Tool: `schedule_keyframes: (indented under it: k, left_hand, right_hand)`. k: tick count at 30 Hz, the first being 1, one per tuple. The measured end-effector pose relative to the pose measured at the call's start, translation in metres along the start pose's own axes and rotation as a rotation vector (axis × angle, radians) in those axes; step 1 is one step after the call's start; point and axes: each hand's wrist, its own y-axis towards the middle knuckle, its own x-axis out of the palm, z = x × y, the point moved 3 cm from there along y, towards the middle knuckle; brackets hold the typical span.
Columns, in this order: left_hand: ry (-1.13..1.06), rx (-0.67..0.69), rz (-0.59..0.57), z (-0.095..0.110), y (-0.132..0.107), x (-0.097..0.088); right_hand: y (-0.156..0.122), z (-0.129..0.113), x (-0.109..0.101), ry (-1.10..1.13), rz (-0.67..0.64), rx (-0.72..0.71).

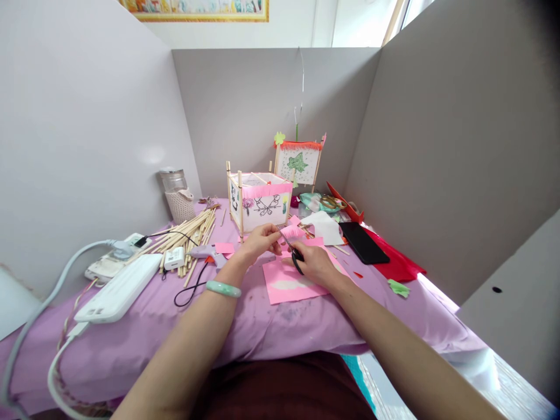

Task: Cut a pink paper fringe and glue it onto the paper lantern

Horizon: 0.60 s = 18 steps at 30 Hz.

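Observation:
In my right hand (311,263) is a pair of scissors (297,257) with black handles, its blades pointing up and left toward my other hand. My left hand (263,238) pinches a strip of pink paper (292,232) near the blade tips. Under my right hand lies a larger pink sheet (280,286) with a pale torn-looking patch in it. Just behind my hands stands a box-shaped paper lantern (265,207) on a stick frame, with drawn birds on its front panel and a pink strip along the top.
Wooden sticks (199,227) are heaped at the left, near a glue gun (207,252), a white power bank (120,289) and a bottle (175,195). A second lantern (298,164) stands behind. At the right are a black phone (364,242) and red material (396,256). Grey panels (271,105) enclose the table.

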Motion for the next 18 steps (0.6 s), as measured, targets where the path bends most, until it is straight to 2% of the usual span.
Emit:
schedule_keyframes:
  k: [6, 16, 18]
  left_hand:
    - [0.039, -0.003, 0.016, -0.0022, 0.0015, 0.0007]
    - [0.381, 0.041, 0.065, -0.0016, 0.0003, 0.0017]
    - [0.353, 0.023, 0.06, -0.0006, -0.0004, 0.003]
  right_hand:
    - [-0.0001, 0.0025, 0.0018, 0.003, -0.014, -0.017]
    - [0.0003, 0.0049, 0.0019, -0.073, -0.038, -0.03]
    - [0.0001, 0.0044, 0.0013, -0.079, -0.038, -0.026]
